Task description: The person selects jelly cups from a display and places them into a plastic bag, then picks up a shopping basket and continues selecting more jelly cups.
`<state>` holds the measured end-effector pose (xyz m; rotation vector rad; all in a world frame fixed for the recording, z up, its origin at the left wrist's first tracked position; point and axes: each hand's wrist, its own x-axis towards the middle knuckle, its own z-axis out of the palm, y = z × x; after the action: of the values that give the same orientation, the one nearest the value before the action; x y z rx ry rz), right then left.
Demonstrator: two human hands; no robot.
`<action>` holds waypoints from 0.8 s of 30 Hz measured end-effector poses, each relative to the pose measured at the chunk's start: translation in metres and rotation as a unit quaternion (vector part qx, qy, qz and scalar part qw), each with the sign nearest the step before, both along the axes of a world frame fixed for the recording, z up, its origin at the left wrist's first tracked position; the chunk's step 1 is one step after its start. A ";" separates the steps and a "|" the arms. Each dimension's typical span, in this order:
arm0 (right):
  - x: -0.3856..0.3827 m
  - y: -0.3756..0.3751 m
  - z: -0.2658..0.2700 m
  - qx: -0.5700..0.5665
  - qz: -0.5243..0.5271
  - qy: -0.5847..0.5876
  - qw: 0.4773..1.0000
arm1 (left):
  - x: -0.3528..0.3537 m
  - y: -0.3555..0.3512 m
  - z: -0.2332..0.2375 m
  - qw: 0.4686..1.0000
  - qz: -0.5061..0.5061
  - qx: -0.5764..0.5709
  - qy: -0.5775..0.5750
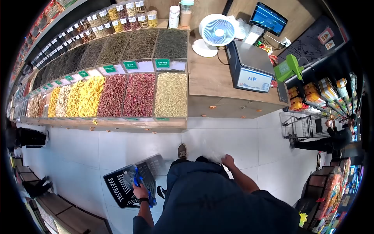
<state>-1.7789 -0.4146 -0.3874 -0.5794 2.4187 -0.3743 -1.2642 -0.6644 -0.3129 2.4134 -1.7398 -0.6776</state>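
Observation:
At the lower left, my left hand [140, 192] is closed round the blue handle [137, 177] of a black shopping basket [117, 191] with round holes. Something clear and crinkled, like plastic, shows inside the basket near the handle. My right hand [228, 160] is closed on a thin transparent plastic bag [212, 156], which hangs over the pale floor beside my legs. One brown shoe [182, 150] shows between the hands.
Bins of dried goods [140, 93] line the left and front. A wooden counter [206, 84] carries a scale [251, 70], a fan [218, 31] and a screen [269, 18]. A person [331, 140] stands by a cart [307, 125] at right; others stand at left.

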 end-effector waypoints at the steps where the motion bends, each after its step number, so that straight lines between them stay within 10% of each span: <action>1: -0.013 -0.013 -0.003 0.005 0.005 -0.016 1.000 | -0.002 -0.002 -0.002 1.000 0.007 0.002 -0.003; 14: -0.077 -0.232 0.008 0.129 0.301 -0.195 0.924 | -0.049 0.013 -0.021 0.995 0.068 0.016 -0.071; 19: -0.147 -0.249 -0.050 0.107 0.451 -0.081 0.882 | -0.124 0.043 -0.018 0.985 0.144 0.085 -0.032; 24: -0.223 -0.268 0.006 0.144 0.347 -0.222 0.900 | -0.222 0.067 0.024 0.978 0.186 0.092 -0.001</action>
<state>-2.0018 -0.6825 -0.3813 -1.0332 1.6478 0.1472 -1.4862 -0.5969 -0.2889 2.7535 -1.2149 -0.8104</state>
